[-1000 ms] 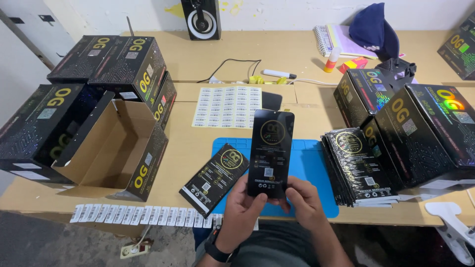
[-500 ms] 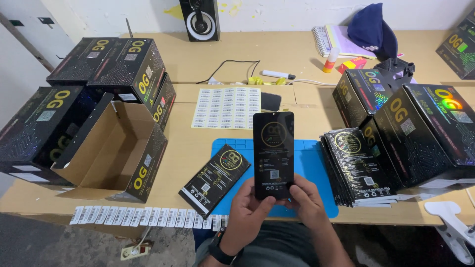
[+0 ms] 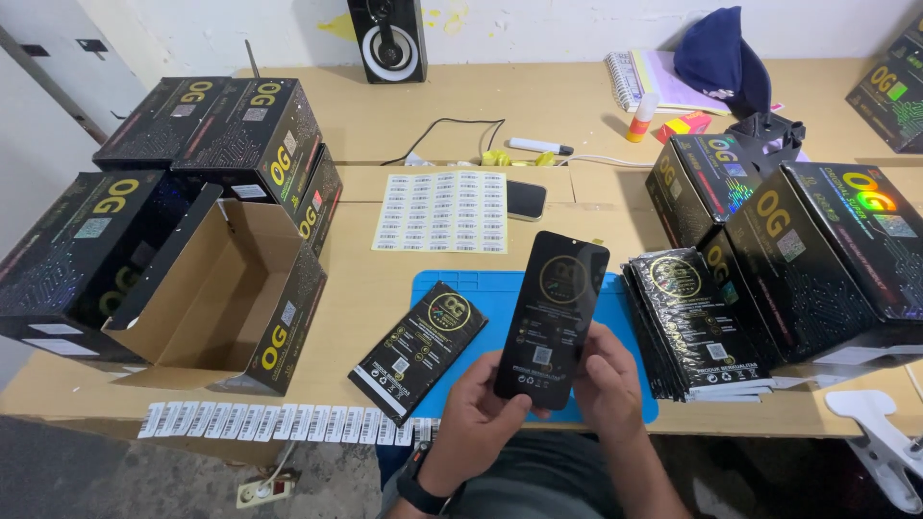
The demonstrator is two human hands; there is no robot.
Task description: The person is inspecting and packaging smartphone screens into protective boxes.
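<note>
Both hands, left hand (image 3: 478, 415) and right hand (image 3: 608, 384), grasping a black phone-shaped packet (image 3: 551, 317) at lower centre, above blue mat (image 3: 615, 293); similar packet (image 3: 420, 348) just left, stacked packets (image 3: 694, 322) right, open cardboard box (image 3: 226, 298) far left on table (image 3: 365, 288).

black pkg (image 3: 550, 317), label sheet (image 3: 442, 212)

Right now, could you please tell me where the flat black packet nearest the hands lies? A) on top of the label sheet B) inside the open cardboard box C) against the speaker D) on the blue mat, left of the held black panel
D: the flat black packet lies on the blue mat, just left of the black panel that both hands hold upright.
</note>
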